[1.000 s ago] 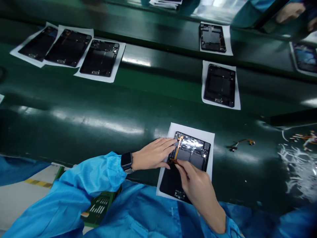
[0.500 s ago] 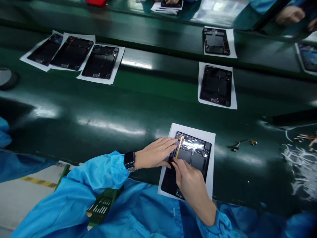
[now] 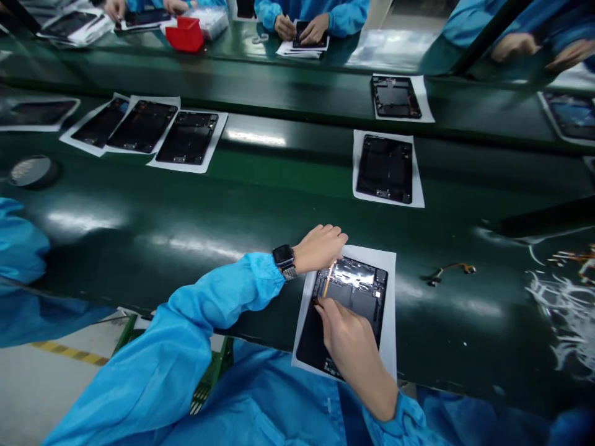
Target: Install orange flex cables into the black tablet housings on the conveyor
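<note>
An opened black tablet (image 3: 357, 294) lies on a white sheet (image 3: 389, 322) at the near edge of the green belt. A thin orange flex cable (image 3: 328, 282) runs across its left part. My left hand (image 3: 320, 248), a watch on its wrist, is curled into a loose fist at the tablet's upper left corner, by the cable's top end. My right hand (image 3: 346, 337) rests on the tablet's lower left part, its fingertips pinched at the cable's lower end.
More opened tablets on white sheets lie on the belt: one ahead (image 3: 385, 168), one farther back (image 3: 396, 97), three at the left (image 3: 142, 127). A loose flex cable (image 3: 449, 271) lies to the right. A round disc (image 3: 32, 171) sits far left. Other people's hands (image 3: 313, 28) and a red box (image 3: 185, 34) are across the line.
My left hand has lifted off the tablet's left edge and curled into a fist at the upper corner. My right hand has stayed at the cable's lower end. The view has tilted up.
</note>
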`<state>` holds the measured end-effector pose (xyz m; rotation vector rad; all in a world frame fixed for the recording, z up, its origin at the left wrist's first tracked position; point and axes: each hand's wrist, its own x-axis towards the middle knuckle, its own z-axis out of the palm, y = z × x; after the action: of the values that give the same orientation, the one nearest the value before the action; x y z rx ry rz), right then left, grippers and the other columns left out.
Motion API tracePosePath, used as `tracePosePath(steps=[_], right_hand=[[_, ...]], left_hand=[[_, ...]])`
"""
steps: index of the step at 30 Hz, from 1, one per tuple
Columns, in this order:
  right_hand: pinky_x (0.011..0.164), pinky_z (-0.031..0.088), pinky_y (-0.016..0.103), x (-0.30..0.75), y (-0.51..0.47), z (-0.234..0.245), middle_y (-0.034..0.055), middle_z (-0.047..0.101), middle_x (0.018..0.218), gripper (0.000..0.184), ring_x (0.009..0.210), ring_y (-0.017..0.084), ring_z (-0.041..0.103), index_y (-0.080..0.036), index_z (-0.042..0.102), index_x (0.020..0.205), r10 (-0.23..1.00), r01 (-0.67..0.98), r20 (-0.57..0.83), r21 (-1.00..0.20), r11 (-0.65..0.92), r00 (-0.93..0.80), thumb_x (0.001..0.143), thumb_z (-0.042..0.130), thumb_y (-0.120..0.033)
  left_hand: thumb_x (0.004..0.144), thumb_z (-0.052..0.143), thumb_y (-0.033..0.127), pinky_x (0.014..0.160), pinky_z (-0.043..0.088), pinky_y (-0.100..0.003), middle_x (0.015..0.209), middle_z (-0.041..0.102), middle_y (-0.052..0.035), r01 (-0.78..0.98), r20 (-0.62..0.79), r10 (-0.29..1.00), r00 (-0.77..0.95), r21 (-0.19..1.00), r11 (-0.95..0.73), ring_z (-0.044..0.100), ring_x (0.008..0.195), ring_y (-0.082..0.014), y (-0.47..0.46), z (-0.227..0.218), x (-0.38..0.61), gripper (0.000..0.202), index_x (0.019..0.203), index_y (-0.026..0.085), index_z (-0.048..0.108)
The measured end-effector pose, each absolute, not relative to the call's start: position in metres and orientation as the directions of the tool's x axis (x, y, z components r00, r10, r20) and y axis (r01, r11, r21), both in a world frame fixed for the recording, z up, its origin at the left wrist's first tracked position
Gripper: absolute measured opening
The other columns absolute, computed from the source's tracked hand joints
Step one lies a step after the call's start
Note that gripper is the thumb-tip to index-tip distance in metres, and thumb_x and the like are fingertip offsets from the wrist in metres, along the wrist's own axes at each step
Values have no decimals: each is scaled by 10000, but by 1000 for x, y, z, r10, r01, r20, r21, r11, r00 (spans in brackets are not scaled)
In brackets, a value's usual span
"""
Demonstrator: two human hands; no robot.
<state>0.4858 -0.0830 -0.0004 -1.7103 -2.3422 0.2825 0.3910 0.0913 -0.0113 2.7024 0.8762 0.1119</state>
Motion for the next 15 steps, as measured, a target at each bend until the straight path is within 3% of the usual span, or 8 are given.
tracePosePath(steps=[6, 10, 13, 15], right_hand=[[548, 451, 279, 479, -80, -6, 61, 642, 733, 201, 628, 199, 634, -143, 599, 930, 950, 902, 77, -301, 311, -302, 973, 404, -119], [574, 510, 271, 489, -76, -13, 73, 692, 787, 242, 651, 195, 674, -147, 624, 1000, 925, 847, 221, -378, 372, -308, 998, 384, -174], [662, 577, 276, 513, -80, -16, 83, 732, 951, 234, 776, 211, 719, -190, 639, 1100, 941, 788, 309, -541, 293, -137, 989, 464, -298], [571, 587, 268, 535, -83, -16, 73, 739, 942, 242, 758, 229, 725, -242, 662, 1107, 957, 764, 281, -633, 123, 78, 942, 549, -378]], left_hand=[[893, 602, 209, 676, 439, -309, 936, 676, -82, 523, -84, 530, 844, 350, -777, 650, 875, -233, 100, -17, 394, 64, 883, 146, 613], [924, 548, 198, 673, 431, -290, 989, 665, -74, 456, -56, 467, 882, 342, -822, 634, 922, -214, 106, -17, 385, 66, 914, 159, 600], [956, 506, 211, 684, 423, -275, 1004, 666, -44, 521, -56, 534, 844, 325, -789, 627, 929, -192, 140, -13, 366, 76, 971, 191, 578], [952, 510, 199, 693, 423, -273, 978, 672, -38, 604, -51, 617, 786, 278, -747, 630, 914, -191, 181, -5, 349, 74, 969, 195, 581]])
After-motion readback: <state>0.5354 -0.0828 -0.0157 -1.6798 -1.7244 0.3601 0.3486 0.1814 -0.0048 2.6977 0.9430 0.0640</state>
